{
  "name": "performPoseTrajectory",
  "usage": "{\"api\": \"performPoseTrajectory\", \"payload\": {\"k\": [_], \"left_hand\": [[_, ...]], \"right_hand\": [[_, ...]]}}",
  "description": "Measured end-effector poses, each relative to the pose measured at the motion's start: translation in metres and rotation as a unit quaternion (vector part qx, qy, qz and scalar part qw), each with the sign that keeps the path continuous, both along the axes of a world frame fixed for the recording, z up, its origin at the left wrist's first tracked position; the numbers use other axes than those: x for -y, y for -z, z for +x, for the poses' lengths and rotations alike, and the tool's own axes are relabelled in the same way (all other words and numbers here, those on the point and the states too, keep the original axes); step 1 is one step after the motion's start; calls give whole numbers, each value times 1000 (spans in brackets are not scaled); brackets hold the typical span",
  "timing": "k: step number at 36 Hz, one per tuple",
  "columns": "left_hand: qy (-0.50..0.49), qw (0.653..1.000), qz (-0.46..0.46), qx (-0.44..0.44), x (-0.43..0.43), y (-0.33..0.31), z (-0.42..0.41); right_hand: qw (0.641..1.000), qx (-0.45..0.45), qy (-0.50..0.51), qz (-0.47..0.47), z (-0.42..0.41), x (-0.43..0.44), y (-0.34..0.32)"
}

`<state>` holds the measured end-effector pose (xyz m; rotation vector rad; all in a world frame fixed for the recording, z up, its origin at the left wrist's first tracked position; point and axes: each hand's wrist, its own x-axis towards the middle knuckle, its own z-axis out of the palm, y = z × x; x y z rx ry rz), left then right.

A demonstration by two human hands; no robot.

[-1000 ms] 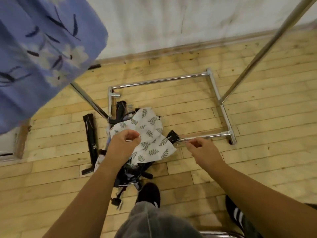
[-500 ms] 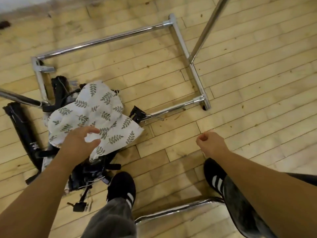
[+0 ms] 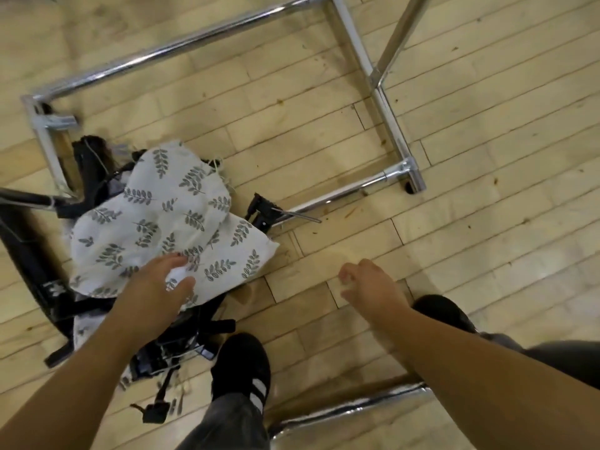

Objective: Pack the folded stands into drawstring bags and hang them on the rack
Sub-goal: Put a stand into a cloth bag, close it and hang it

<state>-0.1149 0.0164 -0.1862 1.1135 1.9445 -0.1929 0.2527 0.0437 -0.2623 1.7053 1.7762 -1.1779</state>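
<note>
The person is leaning over the floor (image 3: 487, 228), where the leaf-print bag (image 3: 168, 216) is lying crumpled on a heap of black stands (image 3: 29, 254), just inside the near left corner of the rack (image 3: 181, 53) base. The left hand (image 3: 156, 287) is reaching onto the bag's near edge with fingers spread and fairly straight, touching or all but touching the cloth without gripping it. The right hand (image 3: 370, 284) is hovering over bare boards beside it, fingers loosely curled and holding nothing. Judging by this, the work is sitting at an early stage for this bag: the visible stands are lying loose, straps trailing toward the shoe (image 3: 240, 362), and whether any is already inside the bag is not showing. Nothing in view is hanging on the rack, though only its base and the foot of one pole are showing. What is remaining seems to be lifting the bag, opening its mouth, sliding a stand in, pulling the cord and hanging it
</note>
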Motion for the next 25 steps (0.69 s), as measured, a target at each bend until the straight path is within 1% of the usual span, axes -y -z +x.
{"api": "performPoseTrajectory", "payload": {"k": [4,8,10,15,20,22,25], "left_hand": [[-36,999,2,10,-2,-4,-3],[-78,997,17,7,-2,-7,-4],[-68,997,16,10,-2,-8,-8],[1,1000,21,21,-2,-2,-11],[57,998,-23,21,1,8,-12],[48,999,-12,20,1,8,-9],[-6,999,40,8,-1,-1,-3]], "right_hand": [[998,-2,-57,3,-10,-3,12],[995,21,-98,16,-14,-5,20],[993,27,-115,14,-18,-8,22],[989,44,-141,5,-23,-12,20],[994,37,-100,-2,-29,-14,16],[997,33,-71,0,-34,-16,11],[1000,21,-2,4,-40,-20,-1]]}}
